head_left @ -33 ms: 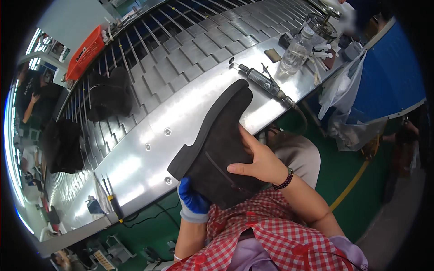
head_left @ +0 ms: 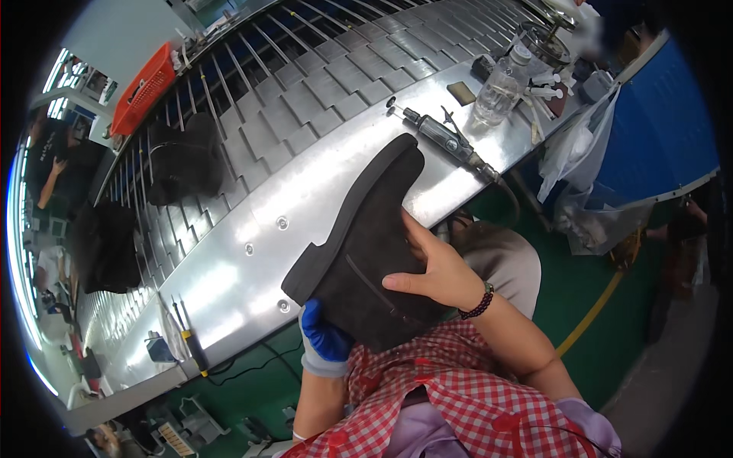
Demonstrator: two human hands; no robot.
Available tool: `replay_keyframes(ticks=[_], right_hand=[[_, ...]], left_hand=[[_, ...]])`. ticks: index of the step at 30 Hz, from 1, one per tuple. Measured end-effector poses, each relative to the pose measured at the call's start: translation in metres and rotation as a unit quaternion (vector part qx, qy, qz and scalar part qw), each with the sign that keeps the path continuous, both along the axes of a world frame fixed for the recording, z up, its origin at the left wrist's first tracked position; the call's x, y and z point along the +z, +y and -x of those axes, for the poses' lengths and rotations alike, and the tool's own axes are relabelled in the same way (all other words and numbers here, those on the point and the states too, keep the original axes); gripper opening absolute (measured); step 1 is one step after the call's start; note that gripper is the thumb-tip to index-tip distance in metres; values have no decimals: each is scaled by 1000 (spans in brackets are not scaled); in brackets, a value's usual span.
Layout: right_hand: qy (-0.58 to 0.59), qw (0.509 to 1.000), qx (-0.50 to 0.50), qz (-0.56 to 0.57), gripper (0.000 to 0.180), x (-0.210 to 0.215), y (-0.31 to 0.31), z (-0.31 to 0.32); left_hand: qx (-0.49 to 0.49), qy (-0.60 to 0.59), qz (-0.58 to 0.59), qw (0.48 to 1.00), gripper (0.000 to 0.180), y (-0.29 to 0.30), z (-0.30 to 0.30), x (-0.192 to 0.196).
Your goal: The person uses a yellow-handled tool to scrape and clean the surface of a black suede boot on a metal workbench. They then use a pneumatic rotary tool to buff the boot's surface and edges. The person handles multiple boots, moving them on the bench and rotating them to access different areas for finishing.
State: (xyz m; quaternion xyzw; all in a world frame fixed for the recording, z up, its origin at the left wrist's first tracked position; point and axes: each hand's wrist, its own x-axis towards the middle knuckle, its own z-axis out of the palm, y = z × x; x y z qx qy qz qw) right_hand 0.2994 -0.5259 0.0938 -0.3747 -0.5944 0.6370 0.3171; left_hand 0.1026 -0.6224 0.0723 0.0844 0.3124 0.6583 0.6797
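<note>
A dark ankle boot (head_left: 382,267) lies tilted across my lap, its toe pointing up and away and its sole facing left. A zip seam runs along the side turned up to me. My left hand (head_left: 324,340), in a blue-palmed grey glove, grips it behind the heel; part of those fingers is hidden by the boot. Bare, with a beaded bracelet at the wrist, my right hand (head_left: 439,271) clasps the front of the shaft. Its thumb rests on the side, and the other fingers go around the front edge.
On the metal bench (head_left: 252,282) lie an air grinder (head_left: 447,139) with its hose, a clear bottle (head_left: 500,91) and a yellow-black tool (head_left: 192,347). Beyond, a slatted conveyor (head_left: 305,99) carries more dark boots (head_left: 183,160). A red basket (head_left: 143,90) stands behind; plastic bags (head_left: 580,164) hang at the right.
</note>
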Motion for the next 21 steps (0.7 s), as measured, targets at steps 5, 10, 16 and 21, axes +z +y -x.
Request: replay_keyframes(ticks=[5, 10, 16, 21], right_hand=[[-20, 999, -24, -24, 103, -14, 20, 0], [-124, 982, -22, -143, 93, -27, 11, 9], [-127, 967, -74, -209, 87, -42, 3, 5], [-144, 952, -83, -256, 51, -23, 15, -13]], left_hand=[[-184, 534, 145, 813, 55, -1, 81, -10], [-18, 778, 130, 615, 53, 10, 67, 38], [82, 824, -97, 551, 65, 27, 17, 35], [58, 821, -104, 558, 40, 59, 26, 12]])
